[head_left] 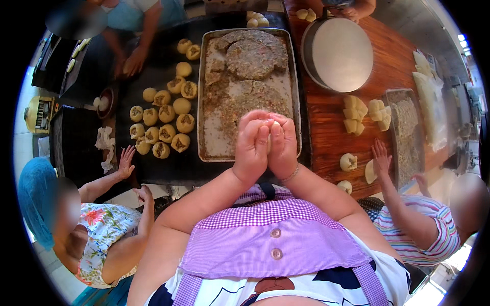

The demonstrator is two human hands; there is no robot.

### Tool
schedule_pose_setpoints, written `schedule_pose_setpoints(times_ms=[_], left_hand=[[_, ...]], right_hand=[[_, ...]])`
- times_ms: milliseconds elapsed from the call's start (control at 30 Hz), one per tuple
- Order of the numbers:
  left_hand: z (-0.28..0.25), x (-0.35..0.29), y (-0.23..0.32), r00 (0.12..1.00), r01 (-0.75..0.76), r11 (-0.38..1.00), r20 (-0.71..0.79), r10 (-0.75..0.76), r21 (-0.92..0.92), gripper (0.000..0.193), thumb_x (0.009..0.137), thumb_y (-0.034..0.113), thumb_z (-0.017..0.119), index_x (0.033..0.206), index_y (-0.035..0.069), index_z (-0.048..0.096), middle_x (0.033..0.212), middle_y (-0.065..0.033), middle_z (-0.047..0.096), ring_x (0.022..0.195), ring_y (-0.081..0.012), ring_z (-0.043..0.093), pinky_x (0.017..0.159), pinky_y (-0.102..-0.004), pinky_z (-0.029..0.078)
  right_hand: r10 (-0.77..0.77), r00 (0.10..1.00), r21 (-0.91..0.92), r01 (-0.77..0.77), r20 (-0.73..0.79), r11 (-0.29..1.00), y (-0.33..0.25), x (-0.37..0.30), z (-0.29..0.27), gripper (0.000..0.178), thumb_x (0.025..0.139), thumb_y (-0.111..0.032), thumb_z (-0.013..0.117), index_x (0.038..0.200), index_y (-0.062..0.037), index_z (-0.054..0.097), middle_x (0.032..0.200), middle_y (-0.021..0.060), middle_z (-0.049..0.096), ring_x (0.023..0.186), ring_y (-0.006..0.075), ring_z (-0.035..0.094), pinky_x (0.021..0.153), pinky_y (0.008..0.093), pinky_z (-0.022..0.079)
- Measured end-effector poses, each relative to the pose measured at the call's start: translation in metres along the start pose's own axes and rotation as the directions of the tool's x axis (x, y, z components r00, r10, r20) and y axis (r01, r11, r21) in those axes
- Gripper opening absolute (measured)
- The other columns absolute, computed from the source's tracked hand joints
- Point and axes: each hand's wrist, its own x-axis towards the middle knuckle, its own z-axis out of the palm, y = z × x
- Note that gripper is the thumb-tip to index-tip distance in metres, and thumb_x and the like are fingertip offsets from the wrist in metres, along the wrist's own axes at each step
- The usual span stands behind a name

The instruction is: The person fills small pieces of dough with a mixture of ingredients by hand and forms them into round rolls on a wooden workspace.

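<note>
My left hand point(252, 145) and my right hand point(283, 144) are cupped together over the near edge of a metal tray point(202, 115). Their fingers are curled and both thumbs meet at the top. A thin sliver of pale dough point(269, 144) shows between the palms; the rest of it is hidden by my hands. A chopped filling point(255, 57) lies in the tray, pressed flat at the far end and crumbled nearer me. To the left, several round dough balls point(166, 113) sit on the dark table, many open on top with brown filling showing.
Dough pieces point(354, 113) and a large round metal lid or pan point(343, 53) rest on the wooden table at right. Beyond them is a clear tub point(408, 127) of pale crumbly material. Co-workers' hands reach in at left point(126, 162), right point(381, 157) and far left point(135, 61).
</note>
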Motion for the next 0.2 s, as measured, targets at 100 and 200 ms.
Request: schedule_pose_setpoints(times_ms=[100,200], left_hand=[[-0.002,0.008,-0.002,0.998,-0.034,0.995,0.054,0.039,-0.098,0.045,0.098,0.039,0.049,0.127,0.004,0.045,0.136,-0.0172,0.041,0.125,-0.028,0.045,0.106,-0.0398,0.035],[-0.01,0.001,-0.016,0.977,0.02,0.985,0.213,0.017,-0.17,0.096,0.086,0.066,0.054,0.15,0.006,0.016,0.155,-0.0175,0.015,0.14,-0.0281,0.024,0.114,-0.0456,0.023]], right_hand=[[-0.096,0.995,-0.025,0.095,-0.026,0.995,0.002,0.005,-0.002,0.023,0.101,-0.023,0.047,0.107,-0.0015,0.053,0.111,0.0145,0.056,0.101,0.0215,0.056,0.091,0.0346,0.045],[-0.087,0.996,0.034,0.088,-0.017,0.996,-0.013,0.007,-0.003,0.023,0.101,-0.024,0.046,0.106,-0.003,0.053,0.112,0.0155,0.055,0.102,0.0242,0.055,0.091,0.0358,0.044]])
